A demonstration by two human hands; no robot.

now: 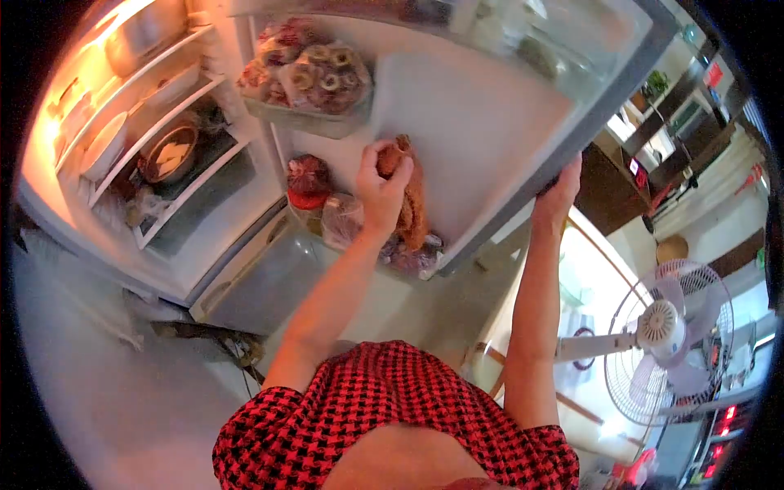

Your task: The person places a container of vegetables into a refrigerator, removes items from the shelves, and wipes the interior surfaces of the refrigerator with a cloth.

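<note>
The fingers of my left hand are wrapped round the upper part of a long brown bundle, which looks like a knotted bag; its contents I cannot make out. It stands upright at the lower shelf of the open fridge door. Beside it on that shelf are a clear plastic bag and a dark red bagged item above a red lid. My right hand is closed over the door's outer edge, its fingertips partly hidden behind it.
A door bin holds several bagged items. Inside the fridge, shelves carry a pot and a bowl. A lower drawer is below. At the right, a white fan stands near a light table.
</note>
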